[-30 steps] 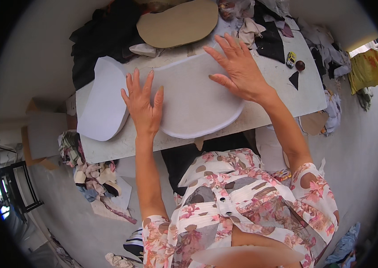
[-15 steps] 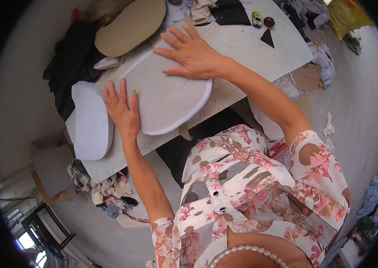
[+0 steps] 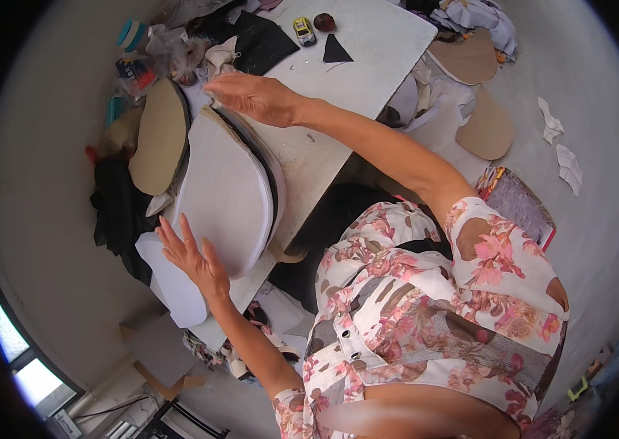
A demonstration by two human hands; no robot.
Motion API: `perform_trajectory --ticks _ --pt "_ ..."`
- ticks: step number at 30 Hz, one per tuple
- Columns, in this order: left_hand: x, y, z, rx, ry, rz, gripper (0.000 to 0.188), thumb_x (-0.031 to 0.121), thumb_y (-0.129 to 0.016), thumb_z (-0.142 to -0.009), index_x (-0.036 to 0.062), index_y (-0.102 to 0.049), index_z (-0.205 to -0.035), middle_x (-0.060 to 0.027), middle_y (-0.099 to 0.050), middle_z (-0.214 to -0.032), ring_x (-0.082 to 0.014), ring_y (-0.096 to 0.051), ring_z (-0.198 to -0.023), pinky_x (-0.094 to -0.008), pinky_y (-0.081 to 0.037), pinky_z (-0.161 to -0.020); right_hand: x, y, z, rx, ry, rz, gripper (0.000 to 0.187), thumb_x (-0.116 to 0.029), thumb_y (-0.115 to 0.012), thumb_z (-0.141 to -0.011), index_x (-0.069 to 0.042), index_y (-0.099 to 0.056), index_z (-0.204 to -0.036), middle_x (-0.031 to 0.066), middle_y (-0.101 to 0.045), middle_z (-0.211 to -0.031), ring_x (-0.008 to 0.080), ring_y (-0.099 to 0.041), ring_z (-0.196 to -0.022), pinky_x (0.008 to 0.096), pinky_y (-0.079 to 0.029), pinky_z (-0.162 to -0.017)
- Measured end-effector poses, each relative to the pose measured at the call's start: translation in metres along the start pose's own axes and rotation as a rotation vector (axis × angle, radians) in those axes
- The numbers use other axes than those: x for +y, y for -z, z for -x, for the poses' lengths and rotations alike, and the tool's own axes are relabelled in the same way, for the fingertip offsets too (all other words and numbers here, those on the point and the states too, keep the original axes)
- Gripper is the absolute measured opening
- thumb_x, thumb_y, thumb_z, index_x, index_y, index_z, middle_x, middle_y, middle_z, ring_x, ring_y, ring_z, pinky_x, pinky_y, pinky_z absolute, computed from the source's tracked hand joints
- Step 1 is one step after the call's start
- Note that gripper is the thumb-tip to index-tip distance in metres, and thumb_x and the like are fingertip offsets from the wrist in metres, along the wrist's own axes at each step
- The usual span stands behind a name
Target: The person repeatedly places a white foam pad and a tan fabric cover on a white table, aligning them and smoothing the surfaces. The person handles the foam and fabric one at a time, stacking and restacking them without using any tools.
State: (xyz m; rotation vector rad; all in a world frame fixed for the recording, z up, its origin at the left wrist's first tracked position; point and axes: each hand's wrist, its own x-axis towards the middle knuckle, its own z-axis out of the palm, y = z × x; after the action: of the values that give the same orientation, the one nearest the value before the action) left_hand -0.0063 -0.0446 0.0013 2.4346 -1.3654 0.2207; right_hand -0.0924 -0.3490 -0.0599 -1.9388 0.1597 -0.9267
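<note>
A stack of large rounded, sole-shaped sheets (image 3: 223, 194) lies on the table, white on top, with dark and beige layers showing along its right side. My left hand (image 3: 198, 260) is at the near left end of the stack, fingers spread and nothing in them. Beyond the far end, my right hand (image 3: 254, 99) is stretched flat with its fingers close together; whether it touches the edge cannot be made out. Partly beneath my left hand lies another white rounded sheet (image 3: 176, 289).
A brown rounded board (image 3: 157, 139) and black cloth (image 3: 119, 219) lie left of the stack. Farther back are a plastic bag (image 3: 174, 51), black fabric (image 3: 265, 42), a yellow toy car (image 3: 303, 31) and a dark round object (image 3: 324, 23). Brown cut-outs (image 3: 486, 126) lie beyond the table's right edge.
The view has turned. My right hand has left the top of the white sheet for the far end of the stack. More layers show along the stack's side.
</note>
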Motion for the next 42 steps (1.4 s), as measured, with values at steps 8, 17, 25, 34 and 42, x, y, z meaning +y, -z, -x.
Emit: perform_trajectory --ticks 8,17,25,34,42 --pt "0.015 -0.012 -0.019 -0.224 -0.140 -0.036 0.060 0.047 -0.043 -0.091 0.0154 -0.042 -0.142 -0.0130 -0.022 -0.154 -0.0349 -0.014 -0.143 -0.0589 -0.003 -0.110 0.010 -0.006 0.007 0.152 -0.020 0.082 0.064 -0.059 -0.029 -0.096 -0.008 -0.056 -0.125 0.0125 -0.060 -0.121 0.0295 -0.052 -0.118 0.0366 -0.046 -0.094" --pt "0.010 -0.004 -0.011 -0.199 -0.157 -0.008 0.060 0.047 -0.045 -0.091 0.0137 -0.043 -0.141 -0.0144 -0.024 -0.154 -0.0358 -0.018 -0.142 -0.0576 -0.005 -0.111 -0.012 0.004 0.009 0.195 -0.071 0.071 0.047 -0.044 -0.041 -0.097 -0.008 -0.058 -0.122 0.0121 -0.063 -0.115 0.0296 -0.054 -0.116 0.0364 -0.046 -0.091" --pt "0.014 0.019 0.007 0.069 -0.182 0.100 0.065 0.058 -0.033 -0.094 0.0128 -0.044 -0.140 -0.0152 -0.035 -0.148 -0.0367 -0.025 -0.140 -0.0562 -0.006 -0.112 -0.021 0.010 0.011 0.241 0.155 0.245 0.046 -0.045 -0.044 -0.095 -0.008 -0.061 -0.116 0.0132 -0.063 -0.114 0.0353 -0.051 -0.118 0.0427 -0.041 -0.097" --pt "0.020 0.002 0.056 0.155 -0.246 -0.120 0.080 0.076 -0.042 -0.080 0.0135 -0.053 -0.129 -0.0206 -0.041 -0.143 -0.0422 -0.030 -0.136 -0.0619 -0.003 -0.110 -0.077 -0.052 -0.005 -0.353 0.490 0.519 0.061 -0.057 -0.031 -0.095 -0.014 -0.051 -0.133 0.0191 -0.041 -0.141 0.0363 -0.024 -0.139 0.0604 -0.011 -0.110" --pt "0.031 0.003 0.050 0.017 -0.258 -0.101 0.078 0.071 -0.059 -0.072 0.0117 -0.059 -0.123 -0.0219 -0.044 -0.140 -0.0412 -0.039 -0.131 -0.0590 -0.012 -0.110 -0.067 -0.044 -0.001 -0.565 0.338 0.559 0.061 -0.057 -0.035 -0.093 -0.016 -0.049 -0.136 0.0191 -0.037 -0.145 0.0371 -0.022 -0.140 0.0574 -0.008 -0.113"
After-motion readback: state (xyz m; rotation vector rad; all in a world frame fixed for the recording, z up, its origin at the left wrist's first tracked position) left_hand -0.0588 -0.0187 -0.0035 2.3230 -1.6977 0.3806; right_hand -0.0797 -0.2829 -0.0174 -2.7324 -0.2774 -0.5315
